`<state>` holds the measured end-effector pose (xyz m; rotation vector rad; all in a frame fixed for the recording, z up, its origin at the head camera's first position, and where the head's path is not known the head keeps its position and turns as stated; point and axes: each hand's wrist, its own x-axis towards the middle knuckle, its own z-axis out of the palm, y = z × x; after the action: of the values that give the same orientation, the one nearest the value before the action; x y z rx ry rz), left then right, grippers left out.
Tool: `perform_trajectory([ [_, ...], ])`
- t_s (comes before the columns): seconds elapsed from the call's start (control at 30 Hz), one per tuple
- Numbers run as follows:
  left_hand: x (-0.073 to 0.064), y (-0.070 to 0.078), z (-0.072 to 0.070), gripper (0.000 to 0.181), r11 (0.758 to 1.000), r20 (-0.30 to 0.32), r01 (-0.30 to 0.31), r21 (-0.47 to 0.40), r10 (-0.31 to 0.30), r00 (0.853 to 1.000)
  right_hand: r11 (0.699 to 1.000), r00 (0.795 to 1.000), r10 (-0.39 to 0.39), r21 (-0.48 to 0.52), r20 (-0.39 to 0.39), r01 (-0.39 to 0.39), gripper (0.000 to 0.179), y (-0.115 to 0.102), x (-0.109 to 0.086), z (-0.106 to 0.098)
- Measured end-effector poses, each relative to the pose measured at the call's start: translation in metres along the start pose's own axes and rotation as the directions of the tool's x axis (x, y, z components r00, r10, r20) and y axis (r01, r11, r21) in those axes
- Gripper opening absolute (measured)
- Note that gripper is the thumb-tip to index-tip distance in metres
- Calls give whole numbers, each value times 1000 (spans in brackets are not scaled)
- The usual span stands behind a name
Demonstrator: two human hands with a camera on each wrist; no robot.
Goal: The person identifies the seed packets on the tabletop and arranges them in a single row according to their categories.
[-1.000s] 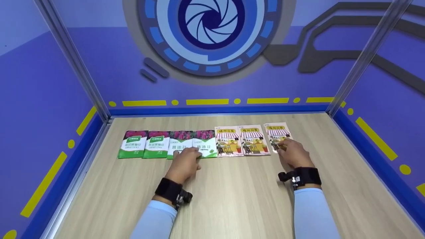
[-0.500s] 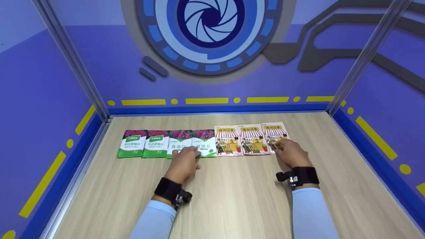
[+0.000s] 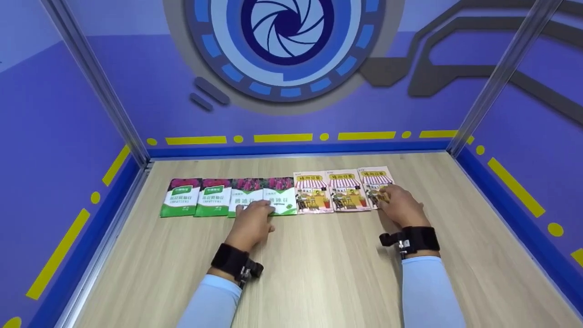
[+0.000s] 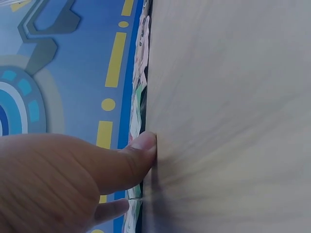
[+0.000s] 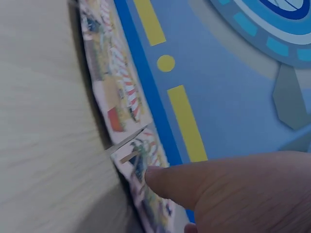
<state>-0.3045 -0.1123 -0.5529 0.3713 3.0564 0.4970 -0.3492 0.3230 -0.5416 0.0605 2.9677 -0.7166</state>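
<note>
A row of flat packets lies across the table in the head view. At its left are two green seed packets [image 3: 181, 198] with red flowers, then two white-and-green packets [image 3: 281, 193] with pink flowers. My left hand [image 3: 253, 221] rests at the lower edge of the white-and-green ones, partly covering them. Three pink packets with a striped awning picture, one of them the middle pink packet [image 3: 348, 189], make up the right side. On the rightmost pink packet [image 3: 375, 177] my right hand [image 3: 401, 207] presses; its thumb [image 5: 163, 182] touches the packet's face in the right wrist view.
The wooden table [image 3: 319, 269] is bounded by a blue back wall [image 3: 255, 123] and blue side panels with metal corner posts. Black wrist straps with small cameras sit on both wrists.
My right hand has slid the rightmost pink packet left, closing the gap to the middle pink one. My left hand has stayed on the white-and-green packets.
</note>
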Motion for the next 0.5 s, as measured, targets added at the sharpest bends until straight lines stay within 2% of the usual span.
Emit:
perform_trajectory([
  [0.2, -1, -1, -5, 55, 997, -37, -61, 37, 63, 997, 997, 996, -67, 42, -55, 69, 52, -7, 0, -4],
  [0.33, 0, 0, -12, 57, 998, -49, -51, 42, 53, 997, 994, 992, -88, 51, -94, 93, 55, -16, -3, -4],
  [0.5, 5, 1, -22, 55, 998, -148, -49, 51, 56, 987, 989, 979, -140, 31, -148, 146, 64, -39, -6, -2],
])
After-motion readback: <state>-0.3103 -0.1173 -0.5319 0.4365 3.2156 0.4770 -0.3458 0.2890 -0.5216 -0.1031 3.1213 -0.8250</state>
